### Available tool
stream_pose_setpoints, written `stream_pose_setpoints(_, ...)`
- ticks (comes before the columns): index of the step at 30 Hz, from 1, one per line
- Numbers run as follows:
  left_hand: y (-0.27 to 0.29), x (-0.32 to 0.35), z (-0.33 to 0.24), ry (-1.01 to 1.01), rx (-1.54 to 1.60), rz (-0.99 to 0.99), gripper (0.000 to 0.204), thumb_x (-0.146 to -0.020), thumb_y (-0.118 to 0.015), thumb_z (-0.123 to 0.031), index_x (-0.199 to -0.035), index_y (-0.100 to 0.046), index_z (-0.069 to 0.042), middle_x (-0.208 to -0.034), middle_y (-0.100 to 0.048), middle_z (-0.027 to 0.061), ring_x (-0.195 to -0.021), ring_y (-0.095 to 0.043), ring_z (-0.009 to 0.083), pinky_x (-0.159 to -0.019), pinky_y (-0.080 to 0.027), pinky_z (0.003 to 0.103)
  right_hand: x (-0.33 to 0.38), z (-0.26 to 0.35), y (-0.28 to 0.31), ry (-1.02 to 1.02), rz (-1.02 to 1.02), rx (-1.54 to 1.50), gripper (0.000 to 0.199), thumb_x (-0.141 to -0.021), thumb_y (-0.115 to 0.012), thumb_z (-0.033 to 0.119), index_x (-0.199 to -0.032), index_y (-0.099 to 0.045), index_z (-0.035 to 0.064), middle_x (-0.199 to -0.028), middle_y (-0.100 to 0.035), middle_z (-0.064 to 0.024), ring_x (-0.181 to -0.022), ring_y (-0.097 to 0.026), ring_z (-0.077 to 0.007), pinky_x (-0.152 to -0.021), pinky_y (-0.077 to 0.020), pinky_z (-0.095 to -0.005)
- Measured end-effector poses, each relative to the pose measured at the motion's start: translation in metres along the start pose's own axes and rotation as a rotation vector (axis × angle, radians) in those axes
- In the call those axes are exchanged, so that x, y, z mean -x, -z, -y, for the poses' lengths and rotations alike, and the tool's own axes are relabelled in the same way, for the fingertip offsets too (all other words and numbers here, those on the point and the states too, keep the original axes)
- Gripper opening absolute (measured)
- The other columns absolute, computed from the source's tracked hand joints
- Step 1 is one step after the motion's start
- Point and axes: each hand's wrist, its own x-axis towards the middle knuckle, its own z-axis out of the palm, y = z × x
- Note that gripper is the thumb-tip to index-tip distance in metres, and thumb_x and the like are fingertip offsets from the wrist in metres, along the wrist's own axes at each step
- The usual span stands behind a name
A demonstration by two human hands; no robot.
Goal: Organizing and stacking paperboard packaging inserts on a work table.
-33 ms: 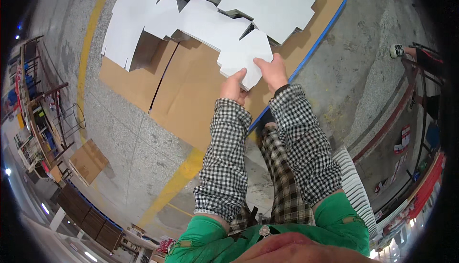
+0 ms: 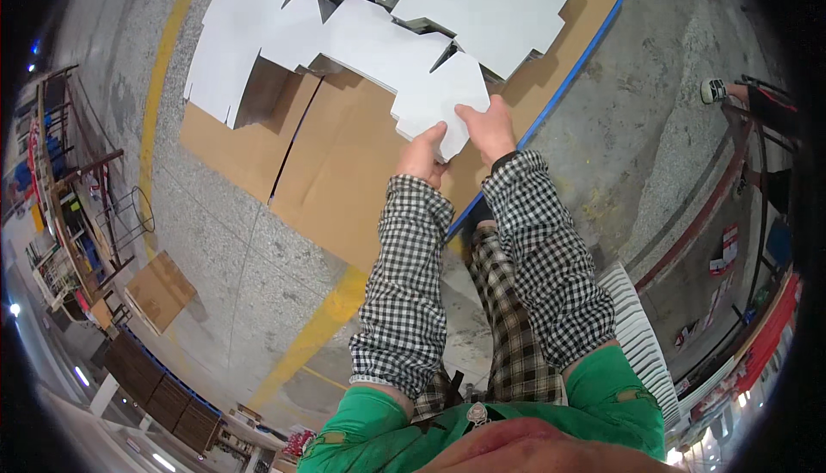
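A stack of white die-cut card sheets (image 2: 440, 94) with notched edges lies in front of me, its narrow end toward me. My left hand (image 2: 422, 154) is closed on the left side of that end, thumb on top and fingers curled below the edge. On the right side my right hand (image 2: 489, 133) grips the same end, its thumb pressed on the top sheet and its other fingers mostly hidden. Beyond it, more white card stacks (image 2: 490, 0) spread over brown cardboard (image 2: 344, 159), with dark gaps between their cut edges.
A blue edge (image 2: 572, 77) runs along the right of the brown cardboard. Yellow lines (image 2: 323, 318) mark the concrete floor. Another stack of white sheets (image 2: 635, 318) stands beside my right arm. At far left is a cluttered rack (image 2: 64, 206); a person's shoe (image 2: 714, 91) shows at right.
Both hands keep their hold on the white sheets, with only a very slight shift. Nothing else has visibly moved.
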Motion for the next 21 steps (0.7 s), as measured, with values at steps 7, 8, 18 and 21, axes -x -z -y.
stream_pose_setpoints(7, 0.01, 0.006, -0.008, 0.034, 0.012, 0.023, 0.039, -0.082, -0.056, -0.02, -0.118, -0.047, -0.009, -0.116, -0.053, 0.0079, -0.105, -0.05, 0.0239, -0.085, -0.04, 0.039, 0.011, 0.0, 0.001, 0.011, 0.037, -0.069, 0.043, -0.072, -0.068, 0.015, -0.101, -0.045, -0.0079, -0.097, -0.055, -0.0149, -0.086, -0.056, -0.0207, -0.071, -0.0459, -0.0312)
stream_pose_setpoints(8, 0.012, 0.014, -0.009, -0.042, 0.214, 0.131, 0.041, -0.082, -0.056, -0.018, -0.12, -0.045, -0.007, -0.12, -0.051, 0.0093, -0.109, -0.048, 0.0247, -0.088, -0.04, 0.041, 0.015, 0.0, -0.001, 0.015, 0.045, -0.068, 0.043, -0.072, -0.068, 0.015, -0.101, -0.045, -0.0079, -0.097, -0.055, -0.0149, -0.086, -0.056, -0.0207, -0.071, -0.0459, -0.0312)
stream_pose_setpoints(18, 0.14, 0.104, 0.023, -0.233, 0.125, -0.047, 0.054, -0.07, -0.063, -0.005, -0.119, -0.042, 0.004, -0.113, -0.054, 0.012, -0.102, -0.054, 0.0211, -0.09, -0.042, 0.034, 0.046, -0.032, 0.003, -0.191, 0.546, -0.253, 0.055, -0.085, -0.053, 0.042, -0.115, -0.042, -0.0025, -0.104, -0.053, -0.0113, -0.092, -0.053, -0.0173, -0.081, -0.0425, -0.0275)
stream_pose_setpoints(21, 0.181, 0.148, 0.031, -0.19, 0.067, -0.035, 0.053, -0.067, -0.064, -0.004, -0.116, -0.045, 0.004, -0.109, -0.057, 0.011, -0.098, -0.055, 0.0205, -0.089, -0.042, 0.033, 0.02, -0.014, -0.033, -0.224, 0.612, -0.181, 0.065, -0.087, -0.044, 0.052, -0.123, -0.038, -0.0015, -0.111, -0.05, -0.0141, -0.098, -0.052, -0.0176, -0.084, -0.0415, -0.0295)
